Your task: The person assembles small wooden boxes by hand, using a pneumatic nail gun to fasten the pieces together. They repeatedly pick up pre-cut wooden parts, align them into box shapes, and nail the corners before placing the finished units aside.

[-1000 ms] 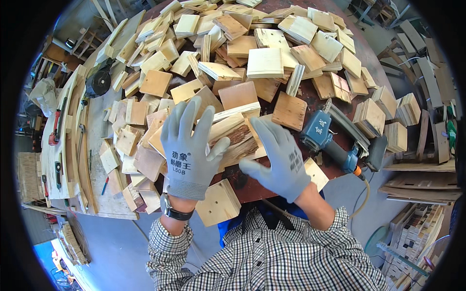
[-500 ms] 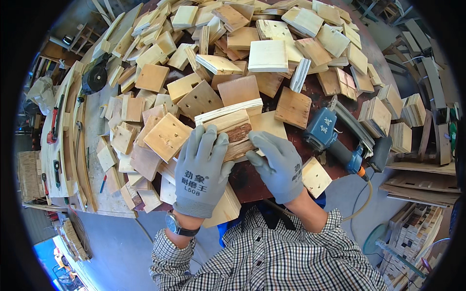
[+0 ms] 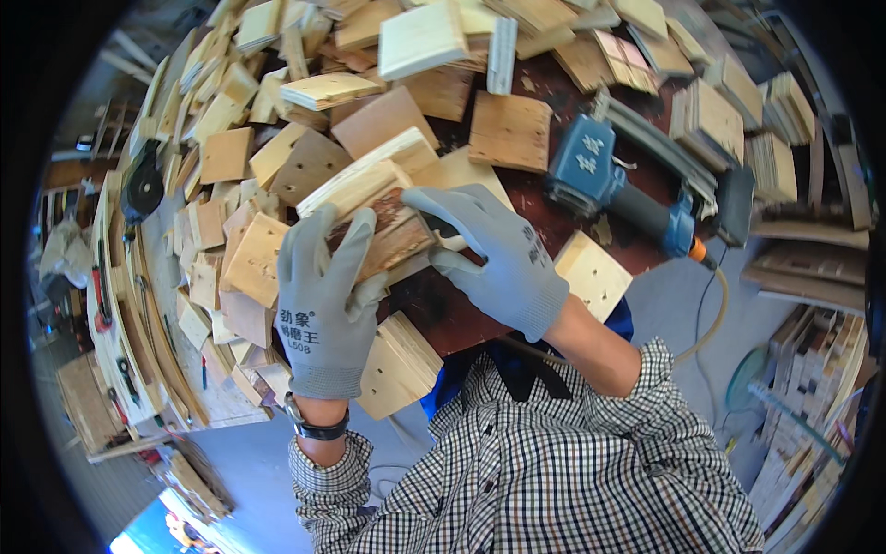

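Observation:
A wooden block (image 3: 392,242) with a dark, rough, bark-like strip is held tilted between my two gloved hands at the front of the table. My left hand (image 3: 323,300), in a grey glove, closes on its left part, fingers over the face and thumb at the near side. From the right, my right hand (image 3: 508,254), gloved alike, grips the right end with thumb and fingers; part of that grip is hidden. Just behind the block lies a pale layered wood piece (image 3: 365,175). A blue nail gun (image 3: 628,194) with an orange hose fitting rests right of my right hand.
Loose square wood pieces (image 3: 226,155) are heaped over the table's far and left parts. Stacked blocks (image 3: 709,125) stand at the right edge. A yellowish hose (image 3: 718,319) hangs from the nail gun. Long boards (image 3: 171,342) with hand tools lie at left.
The view has turned, so the table's contents appear shifted left and upward. The block is now tilted more steeply, and my right hand reaches further around its right end.

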`<state>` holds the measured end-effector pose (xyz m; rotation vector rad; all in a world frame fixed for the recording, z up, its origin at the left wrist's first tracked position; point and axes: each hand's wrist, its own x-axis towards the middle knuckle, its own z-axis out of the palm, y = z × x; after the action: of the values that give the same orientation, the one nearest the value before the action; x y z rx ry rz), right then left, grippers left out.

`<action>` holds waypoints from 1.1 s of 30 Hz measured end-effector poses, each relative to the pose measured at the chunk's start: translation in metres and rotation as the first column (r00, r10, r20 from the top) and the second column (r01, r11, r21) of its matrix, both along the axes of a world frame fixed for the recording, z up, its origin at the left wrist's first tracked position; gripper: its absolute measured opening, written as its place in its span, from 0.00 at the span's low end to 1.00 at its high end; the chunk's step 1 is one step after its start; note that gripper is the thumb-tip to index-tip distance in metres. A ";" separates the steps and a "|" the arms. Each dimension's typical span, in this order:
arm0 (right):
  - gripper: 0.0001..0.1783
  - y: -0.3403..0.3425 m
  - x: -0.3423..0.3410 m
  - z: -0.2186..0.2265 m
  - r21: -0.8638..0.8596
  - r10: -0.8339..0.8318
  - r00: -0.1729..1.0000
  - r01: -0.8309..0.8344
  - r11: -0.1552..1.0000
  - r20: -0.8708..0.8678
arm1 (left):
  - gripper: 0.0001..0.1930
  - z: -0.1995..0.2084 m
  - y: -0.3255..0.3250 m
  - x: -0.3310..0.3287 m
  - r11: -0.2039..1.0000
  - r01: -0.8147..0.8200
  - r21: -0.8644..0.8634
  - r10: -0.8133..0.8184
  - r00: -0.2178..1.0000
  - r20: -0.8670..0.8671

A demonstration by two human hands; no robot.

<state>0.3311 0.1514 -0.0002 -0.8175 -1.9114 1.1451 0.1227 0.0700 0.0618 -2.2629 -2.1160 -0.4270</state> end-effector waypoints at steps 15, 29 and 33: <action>0.28 -0.005 0.055 0.022 0.158 -0.262 0.961 0.273 0.949 -0.082 | 0.32 0.003 0.005 -0.010 0.991 0.081 -0.103 -0.090 0.992 -0.090; 0.25 -0.003 0.128 0.043 0.617 -0.490 0.780 0.174 0.768 0.390 | 0.39 0.004 0.006 -0.002 0.997 0.052 -0.053 -0.056 0.995 -0.084; 0.20 -0.016 0.072 0.030 0.387 -0.295 0.909 0.170 0.906 0.293 | 0.47 0.010 0.008 0.013 0.994 -0.007 -0.107 -0.009 0.989 -0.149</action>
<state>0.4033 0.1357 0.0298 -1.0626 -2.1449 0.5062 0.1353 0.0783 0.0717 -2.2703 -2.1119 -0.1404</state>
